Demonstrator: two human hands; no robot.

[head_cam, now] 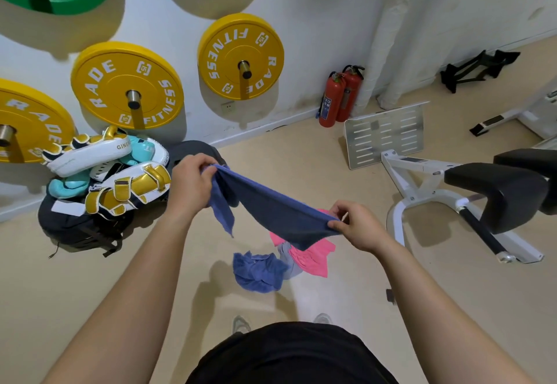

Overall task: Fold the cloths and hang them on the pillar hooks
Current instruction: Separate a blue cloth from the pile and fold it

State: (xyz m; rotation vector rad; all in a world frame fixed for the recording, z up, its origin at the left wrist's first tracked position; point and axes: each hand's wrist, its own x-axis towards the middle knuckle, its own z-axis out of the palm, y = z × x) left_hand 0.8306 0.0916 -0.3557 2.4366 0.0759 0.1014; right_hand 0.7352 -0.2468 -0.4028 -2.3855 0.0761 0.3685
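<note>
A dark blue cloth (pixel 272 208) hangs stretched in the air between my hands, folded lengthwise. My left hand (pixel 188 184) grips its far upper end, and a loose corner dangles below that hand. My right hand (pixel 358 225) pinches the near lower end. On the floor below lie a crumpled blue cloth (pixel 257 272), a pink cloth (pixel 313 258) and a pale grey-blue cloth (pixel 287 258) partly under the pink one. No pillar hooks are in view.
Yellow weight plates (pixel 241 56) hang on the white wall. A black bag with white-and-gold boxing pads (pixel 120 178) sits at the left. Two red fire extinguishers (pixel 337 97) stand in the corner. A white bench with black pads (pixel 494 193) stands at the right.
</note>
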